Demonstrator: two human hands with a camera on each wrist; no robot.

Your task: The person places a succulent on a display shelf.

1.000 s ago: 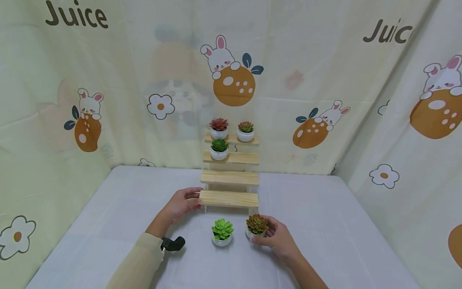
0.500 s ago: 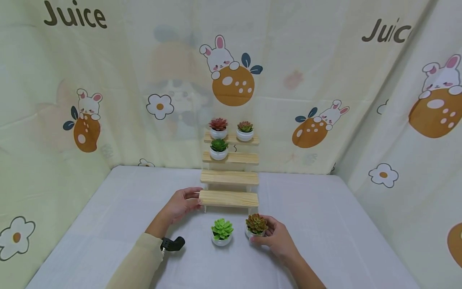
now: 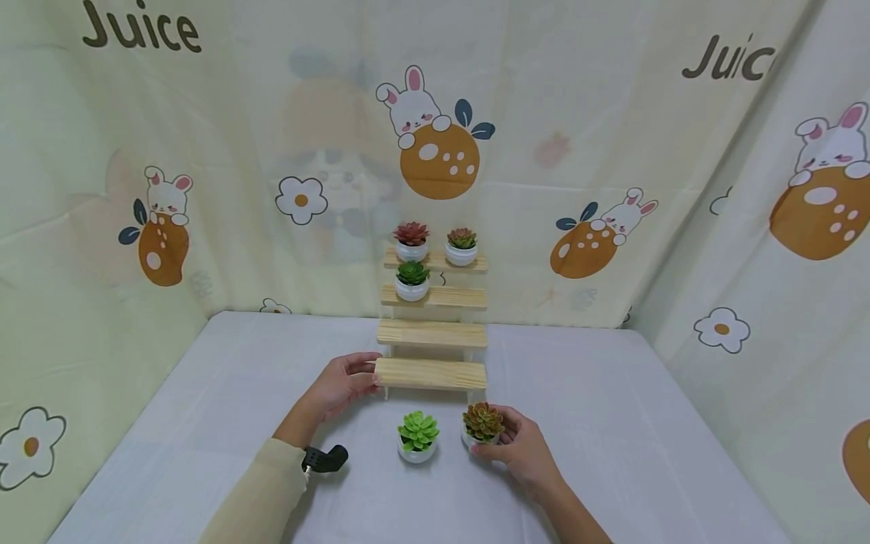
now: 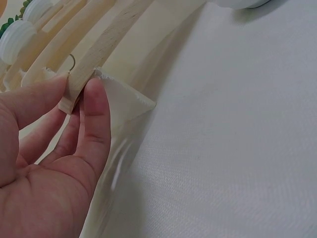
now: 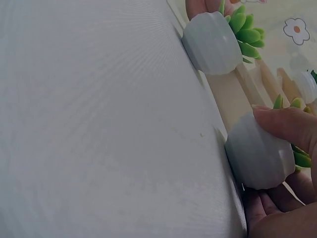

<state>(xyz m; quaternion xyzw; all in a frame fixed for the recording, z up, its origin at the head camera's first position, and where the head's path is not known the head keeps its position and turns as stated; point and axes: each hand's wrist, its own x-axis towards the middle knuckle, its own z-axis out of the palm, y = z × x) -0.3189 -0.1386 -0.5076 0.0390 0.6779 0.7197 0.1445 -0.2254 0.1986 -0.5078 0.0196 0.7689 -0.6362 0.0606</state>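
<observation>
My left hand (image 3: 344,385) pinches the left end of the lowest board of a stepped wooden plant stand (image 3: 431,373); in the left wrist view thumb and fingers lie on either side of the board's end (image 4: 81,82). My right hand (image 3: 526,449) grips the white pot of a brownish-green succulent (image 3: 483,423), thumb in front and fingers behind. In the right wrist view that pot (image 5: 257,151) appears to sit on the table. To its left stands a bright green succulent (image 3: 418,434) in a white pot, touched by neither hand.
On the stand's top board are a red succulent (image 3: 411,234) and a red-green succulent (image 3: 462,248). A dark green succulent (image 3: 412,281) sits on the board below, at the left. Printed curtains (image 3: 578,136) hang behind and beside the white-covered table (image 3: 578,393).
</observation>
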